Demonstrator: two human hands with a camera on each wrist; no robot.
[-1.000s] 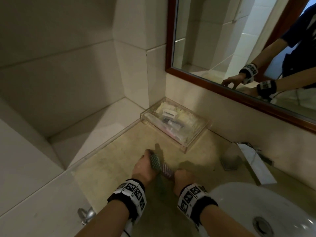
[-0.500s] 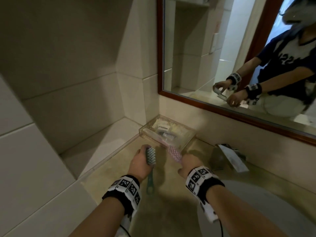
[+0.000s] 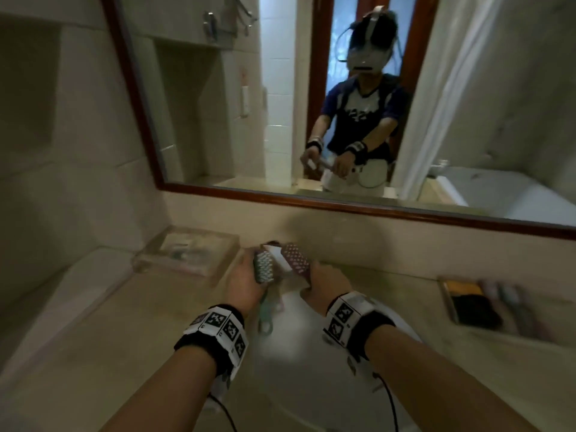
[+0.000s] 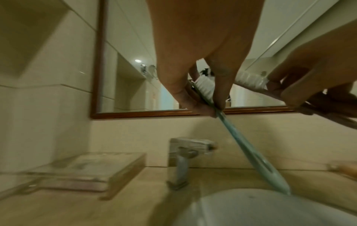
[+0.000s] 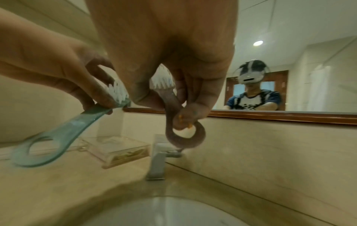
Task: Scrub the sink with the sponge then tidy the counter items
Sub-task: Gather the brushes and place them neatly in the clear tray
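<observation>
Left hand [image 3: 246,283] raised over the near edge of the sink [image 3: 299,344], grip closed on the neck of a teal brush [image 4: 257,154]; white bristles between the fingers, ring-ended handle hanging down toward the basin. Right hand [image 3: 325,283] alongside, grip closed on a pink brush [image 5: 172,107], one fingertip through its ring end. Brush heads close together, not seen touching. Faucet [image 5: 157,160] at the back of the sink, below the mirror [image 3: 311,88]. Clear lidded box [image 3: 187,254] on the counter [image 3: 109,338] to the left, against the wall. Dark tray [image 3: 473,302] on the counter to the right, contents blurred. Sponge not identifiable in any view.
</observation>
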